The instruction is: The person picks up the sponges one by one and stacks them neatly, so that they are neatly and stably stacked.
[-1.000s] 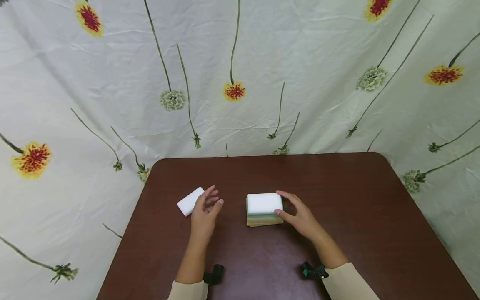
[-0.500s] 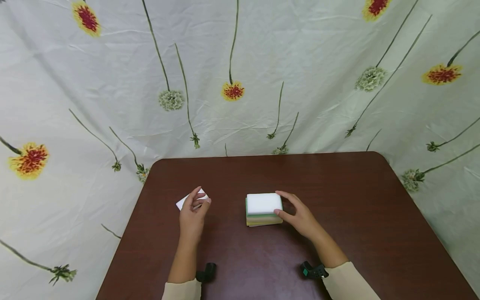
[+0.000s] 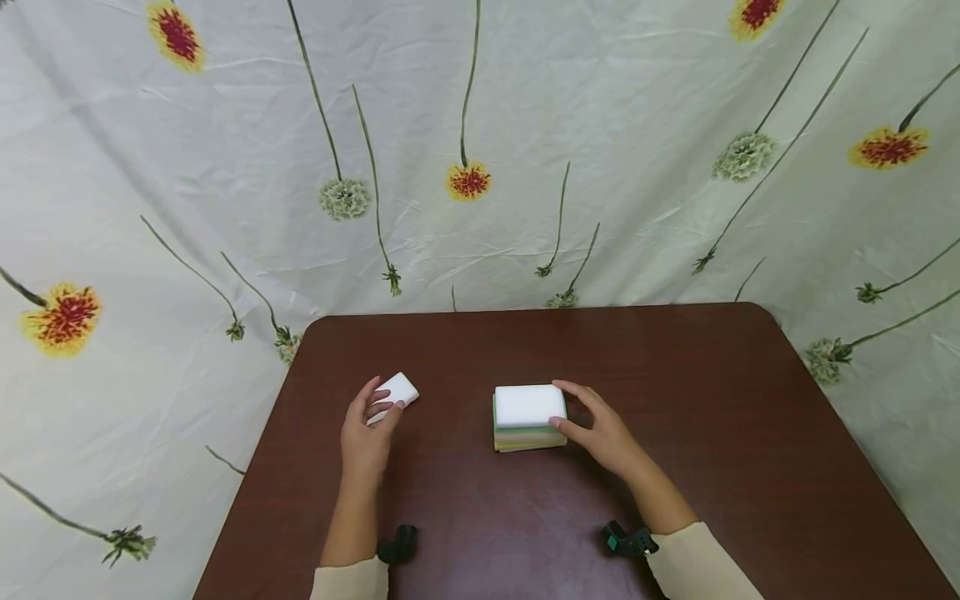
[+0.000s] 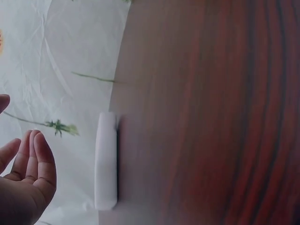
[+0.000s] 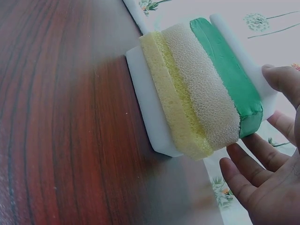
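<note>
A white sponge block [image 3: 400, 388] lies slantwise on the table, left of the stack. My left hand [image 3: 365, 429] overlaps its near end in the head view, fingers loosely bent. In the left wrist view the white block [image 4: 106, 161] stands apart from those fingers [image 4: 44, 159], with nothing between them. Right of centre is a layered stack: a white slab [image 5: 147, 103] at the bottom, then a yellow sponge [image 5: 171, 96], a beige porous sponge [image 5: 204, 86], a green block [image 5: 229, 75] and a white sponge [image 3: 528, 406] on top. My right hand [image 3: 603, 429] holds the top white sponge's right end between thumb and index finger.
The dark red-brown wooden table [image 3: 675, 358] has rounded far corners. Behind and beside it hangs a white cloth [image 3: 637, 108] printed with flowers. Black bands with small cameras [image 3: 397, 543] are worn on both wrists.
My left hand has moved left across the white block, uncovering its far right end. The right hand and the stack stay where they were.
</note>
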### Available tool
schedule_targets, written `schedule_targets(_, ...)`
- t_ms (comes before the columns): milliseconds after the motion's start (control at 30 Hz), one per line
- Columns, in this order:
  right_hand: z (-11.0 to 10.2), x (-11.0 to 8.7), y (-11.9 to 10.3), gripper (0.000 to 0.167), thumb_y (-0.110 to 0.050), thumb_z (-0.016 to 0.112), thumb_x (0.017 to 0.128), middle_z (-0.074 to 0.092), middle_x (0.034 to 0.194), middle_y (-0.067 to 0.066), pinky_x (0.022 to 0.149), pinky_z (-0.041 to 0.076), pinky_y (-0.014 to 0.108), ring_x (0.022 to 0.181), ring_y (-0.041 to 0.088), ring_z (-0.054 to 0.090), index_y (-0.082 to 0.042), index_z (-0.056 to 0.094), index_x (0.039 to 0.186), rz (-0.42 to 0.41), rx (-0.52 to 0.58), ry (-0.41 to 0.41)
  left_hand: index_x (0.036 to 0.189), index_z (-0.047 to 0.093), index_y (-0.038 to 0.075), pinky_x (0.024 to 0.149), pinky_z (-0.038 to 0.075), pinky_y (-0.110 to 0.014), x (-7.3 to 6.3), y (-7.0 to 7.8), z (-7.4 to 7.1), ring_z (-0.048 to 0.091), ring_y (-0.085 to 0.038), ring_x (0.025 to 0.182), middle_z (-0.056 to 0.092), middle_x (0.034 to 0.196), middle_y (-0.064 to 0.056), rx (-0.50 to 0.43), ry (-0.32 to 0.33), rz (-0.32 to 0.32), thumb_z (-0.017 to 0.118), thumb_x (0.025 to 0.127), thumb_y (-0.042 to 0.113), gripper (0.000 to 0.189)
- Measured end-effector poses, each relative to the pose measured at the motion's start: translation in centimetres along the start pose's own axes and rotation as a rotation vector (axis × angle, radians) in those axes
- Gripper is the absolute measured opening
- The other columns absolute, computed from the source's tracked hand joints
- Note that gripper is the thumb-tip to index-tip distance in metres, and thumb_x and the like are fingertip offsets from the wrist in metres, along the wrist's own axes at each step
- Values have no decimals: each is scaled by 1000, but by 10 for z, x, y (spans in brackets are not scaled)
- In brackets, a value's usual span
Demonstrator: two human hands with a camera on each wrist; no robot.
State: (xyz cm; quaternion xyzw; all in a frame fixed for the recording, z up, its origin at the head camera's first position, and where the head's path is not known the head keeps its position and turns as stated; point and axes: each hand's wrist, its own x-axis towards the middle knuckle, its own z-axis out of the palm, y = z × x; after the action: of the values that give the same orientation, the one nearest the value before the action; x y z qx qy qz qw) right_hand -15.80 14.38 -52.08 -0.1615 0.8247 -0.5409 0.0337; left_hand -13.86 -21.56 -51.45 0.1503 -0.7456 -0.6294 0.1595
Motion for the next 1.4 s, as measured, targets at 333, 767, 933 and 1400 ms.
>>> schedule_targets(333, 0, 0, 0, 58, -32, 76, 91, 54, 144, 5, 109, 45, 54, 136, 30, 51, -30, 54, 144, -11, 4, 2, 153, 43, 15, 75, 42, -12, 6, -9, -15, 55, 3, 94, 55, 130, -14, 72, -27, -102, 72, 92, 11, 68)
schedule_targets(767, 0, 0, -2, 57, -35, 76, 91, 52, 147, 5, 108, 45, 55, 136, 32, 50, -35, 53, 143, 15, -1, -7, 155, 40, 12, 72, 45, -10, 11, -23, -30, 54, 1, 93, 55, 129, -14, 129, -17, -159, 72, 92, 11, 70)
schedule_targets(933, -1, 0, -3, 57, -35, 76, 91, 52, 147, 5, 108, 45, 55, 137, 32, 50, -35, 53, 143, 18, -5, -6, 156, 37, 12, 72, 44, -12, 14, -25, -35, 52, -4, 95, 53, 128, -13, 167, -33, -194, 72, 92, 12, 73)
schedule_targets(1400, 0, 1, -1, 57, -34, 77, 90, 52, 146, 5, 103, 50, 50, 132, 30, 54, -36, 54, 143, 20, 7, -2, 161, 23, 9, 78, 44, -20, 22, -30, -50, 55, -31, 120, 45, 138, -22, 277, -147, -316, 72, 92, 15, 85)
